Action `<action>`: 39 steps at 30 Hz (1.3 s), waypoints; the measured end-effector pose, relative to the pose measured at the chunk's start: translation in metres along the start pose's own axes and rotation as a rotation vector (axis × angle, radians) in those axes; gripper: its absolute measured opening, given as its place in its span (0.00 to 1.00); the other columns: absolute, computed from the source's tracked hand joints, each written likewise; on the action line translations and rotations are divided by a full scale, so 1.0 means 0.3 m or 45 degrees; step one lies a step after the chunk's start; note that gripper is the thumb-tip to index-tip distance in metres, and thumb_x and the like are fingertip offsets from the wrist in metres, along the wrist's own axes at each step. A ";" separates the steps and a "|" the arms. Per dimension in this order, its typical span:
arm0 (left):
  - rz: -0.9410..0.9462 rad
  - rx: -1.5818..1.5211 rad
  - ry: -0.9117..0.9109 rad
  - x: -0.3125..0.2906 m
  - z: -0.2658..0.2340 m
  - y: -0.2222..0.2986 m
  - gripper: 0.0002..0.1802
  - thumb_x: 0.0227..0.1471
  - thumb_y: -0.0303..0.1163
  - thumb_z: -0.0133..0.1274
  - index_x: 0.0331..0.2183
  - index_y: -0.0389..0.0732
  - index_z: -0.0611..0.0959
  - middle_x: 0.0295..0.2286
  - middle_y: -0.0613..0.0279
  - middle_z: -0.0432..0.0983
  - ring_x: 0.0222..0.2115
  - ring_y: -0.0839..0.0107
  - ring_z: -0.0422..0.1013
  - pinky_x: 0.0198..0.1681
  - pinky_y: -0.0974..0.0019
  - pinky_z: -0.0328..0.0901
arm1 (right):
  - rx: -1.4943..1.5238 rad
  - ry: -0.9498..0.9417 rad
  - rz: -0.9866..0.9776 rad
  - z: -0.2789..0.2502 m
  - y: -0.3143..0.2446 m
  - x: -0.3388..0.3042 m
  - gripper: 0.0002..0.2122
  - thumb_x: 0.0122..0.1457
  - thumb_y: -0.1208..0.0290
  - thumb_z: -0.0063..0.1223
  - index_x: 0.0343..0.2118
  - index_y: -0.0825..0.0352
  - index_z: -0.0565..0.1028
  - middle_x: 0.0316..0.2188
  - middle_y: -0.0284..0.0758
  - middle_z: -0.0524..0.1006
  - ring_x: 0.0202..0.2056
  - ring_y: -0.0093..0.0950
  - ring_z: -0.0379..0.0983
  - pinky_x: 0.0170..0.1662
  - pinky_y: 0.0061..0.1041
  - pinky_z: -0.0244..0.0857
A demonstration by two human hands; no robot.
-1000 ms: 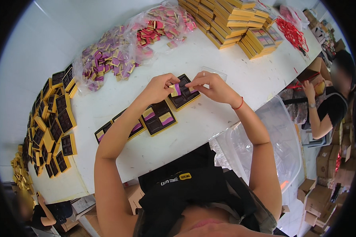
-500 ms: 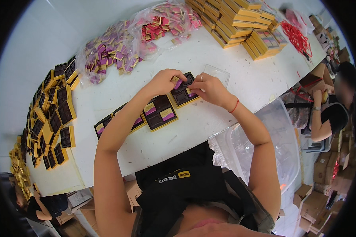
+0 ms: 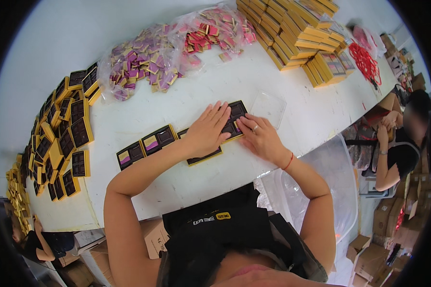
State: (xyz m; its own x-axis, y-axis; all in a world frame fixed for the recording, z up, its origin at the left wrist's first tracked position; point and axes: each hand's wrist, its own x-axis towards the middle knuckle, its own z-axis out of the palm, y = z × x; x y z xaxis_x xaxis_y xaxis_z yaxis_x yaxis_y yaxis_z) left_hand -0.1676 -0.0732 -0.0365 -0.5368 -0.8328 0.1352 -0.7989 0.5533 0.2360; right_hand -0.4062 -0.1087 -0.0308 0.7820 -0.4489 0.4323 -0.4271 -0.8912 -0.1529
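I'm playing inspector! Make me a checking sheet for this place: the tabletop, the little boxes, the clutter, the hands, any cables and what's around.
Surface: white table, with small dark marks.
Work things: row of four gold-edged boxes; a purple-and-gold piece sits in the leftmost. A clear square plastic piece lies nearby.
Clutter: bagged purple pieces, bagged red pieces, heaped boxes, stacked gold boxes, tangled red cords.
Left hand: flat over the boxes, fingers extended.
Right hand: fingertips at the row's last box; grip unclear.
Electric cables: nothing seen.
Surroundings: clear bin, cardboard boxes, co-workers on both sides.
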 end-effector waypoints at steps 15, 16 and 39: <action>-0.652 -0.084 0.904 0.508 -0.115 -0.588 0.26 0.50 0.31 0.57 0.51 0.41 0.72 0.39 0.48 0.77 0.41 0.47 0.73 0.44 0.50 0.67 | 0.506 0.469 0.324 0.241 0.355 0.699 0.15 0.58 0.77 0.50 0.48 0.71 0.72 0.42 0.49 0.77 0.44 0.44 0.75 0.47 0.38 0.67; -0.786 -0.181 0.802 0.542 -0.111 -0.633 0.27 0.49 0.32 0.58 0.51 0.41 0.71 0.40 0.48 0.77 0.42 0.47 0.73 0.45 0.50 0.67 | 0.279 0.376 0.439 0.276 0.418 0.790 0.14 0.56 0.78 0.49 0.46 0.71 0.73 0.41 0.50 0.77 0.44 0.44 0.75 0.47 0.39 0.67; -0.650 -1.362 0.852 0.295 -0.152 -0.448 0.12 0.50 0.24 0.59 0.38 0.39 0.77 0.37 0.56 0.78 0.36 0.69 0.77 0.35 0.67 0.71 | -0.061 0.107 0.275 0.362 0.466 0.761 0.12 0.48 0.74 0.59 0.37 0.59 0.78 0.47 0.42 0.71 0.48 0.41 0.71 0.46 0.39 0.69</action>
State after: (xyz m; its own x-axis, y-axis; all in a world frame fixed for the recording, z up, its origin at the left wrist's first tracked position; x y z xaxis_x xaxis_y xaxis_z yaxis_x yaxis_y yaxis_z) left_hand -0.0953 -0.2221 -0.0124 0.2303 -0.9576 0.1733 -0.1038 0.1529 0.9828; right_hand -0.2381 -0.3429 -0.0499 0.6302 -0.6202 0.4670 -0.6030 -0.7699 -0.2087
